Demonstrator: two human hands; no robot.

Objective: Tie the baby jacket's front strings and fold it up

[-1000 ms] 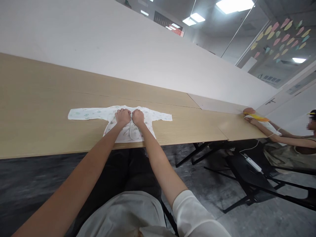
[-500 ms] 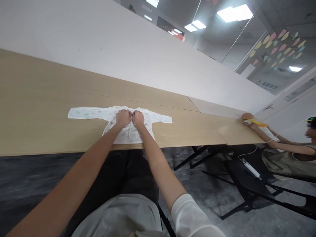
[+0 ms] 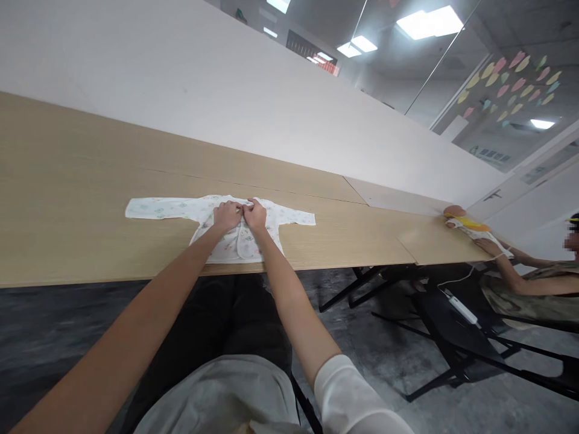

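Note:
A small white baby shirt point(image 3: 251, 246) with a faint coloured print lies spread on the wooden table point(image 3: 348, 241), its long sleeves stretched out to both sides and its hem near the front edge. My left hand point(image 3: 227, 215) is closed on the fabric at the upper middle of the front opening. Right beside it, my right hand point(image 3: 256, 214) pinches the other side of that opening. The fingertips of both hands nearly meet, and the bit of cloth between them is mostly hidden.
Along the table's back runs a white wall point(image 3: 226, 114) with glass above. At the right, another person's hand point(image 3: 488, 246) rests by a doll point(image 3: 455, 211) and white and yellow cloth. A black folding chair point(image 3: 452, 325) carries a white power strip point(image 3: 462, 308).
My right fingers have shifted from a tight fist to a looser pinch on the shirt front. The shirt stays in place. The other person's hand has drawn back from the doll.

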